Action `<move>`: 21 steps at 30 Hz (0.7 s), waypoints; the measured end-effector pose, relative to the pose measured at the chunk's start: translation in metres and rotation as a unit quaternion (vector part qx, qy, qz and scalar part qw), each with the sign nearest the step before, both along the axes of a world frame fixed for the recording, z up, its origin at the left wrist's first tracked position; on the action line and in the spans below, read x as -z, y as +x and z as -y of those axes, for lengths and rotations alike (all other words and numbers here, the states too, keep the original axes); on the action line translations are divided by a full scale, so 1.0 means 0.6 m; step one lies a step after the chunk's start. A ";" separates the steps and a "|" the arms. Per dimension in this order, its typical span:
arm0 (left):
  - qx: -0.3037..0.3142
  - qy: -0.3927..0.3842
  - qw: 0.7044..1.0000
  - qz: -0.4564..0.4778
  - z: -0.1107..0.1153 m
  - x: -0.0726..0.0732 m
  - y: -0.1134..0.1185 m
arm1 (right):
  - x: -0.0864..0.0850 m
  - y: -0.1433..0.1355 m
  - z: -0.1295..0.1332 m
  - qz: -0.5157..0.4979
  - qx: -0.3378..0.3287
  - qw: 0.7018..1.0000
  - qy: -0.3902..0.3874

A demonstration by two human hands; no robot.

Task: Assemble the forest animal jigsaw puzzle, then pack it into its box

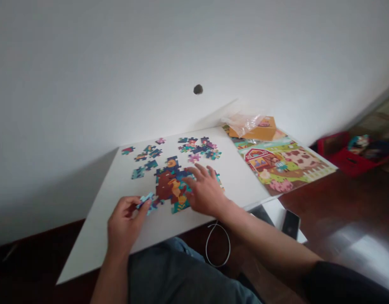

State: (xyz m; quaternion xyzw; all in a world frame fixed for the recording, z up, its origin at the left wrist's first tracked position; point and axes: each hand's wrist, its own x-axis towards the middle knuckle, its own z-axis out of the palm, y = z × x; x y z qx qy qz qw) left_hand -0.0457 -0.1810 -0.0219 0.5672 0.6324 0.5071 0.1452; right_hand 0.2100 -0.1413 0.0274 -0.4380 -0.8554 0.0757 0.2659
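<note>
My left hand point(125, 221) pinches a light blue jigsaw puzzle piece point(146, 199) between thumb and fingers, low over the white table's near side. Just right of it lies a partly joined jigsaw puzzle point(164, 185), with a brown shape, an orange animal figure and dark blue edges. Over the right part of that puzzle is my right hand point(207, 190), fingers spread and tips at or just above the pieces; it hides some of them. Loose puzzle pieces point(153, 153) lie at the back left, and another cluster of pieces point(201, 145) lies at the back centre.
A farm picture sheet point(289, 162) covers the table's right end, with a yellow-orange box point(260, 131) and clear plastic bag point(245, 122) on it. Below the right edge are a phone point(291, 223) and a white cable point(218, 265). A red container point(355, 158) stands farther right. A wall borders the back.
</note>
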 end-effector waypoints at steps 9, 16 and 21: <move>0.013 0.006 0.983 -0.183 0.020 -0.007 0.033 | 0.059 -0.056 0.113 0.005 0.010 0.999 -0.035; 0.024 0.026 0.956 -0.290 0.008 0.025 0.019 | 0.116 -0.031 0.134 -0.045 -0.074 0.996 0.034; 0.016 0.044 0.952 -0.302 0.008 0.021 0.023 | 0.283 0.151 0.223 -0.046 0.035 0.991 -0.124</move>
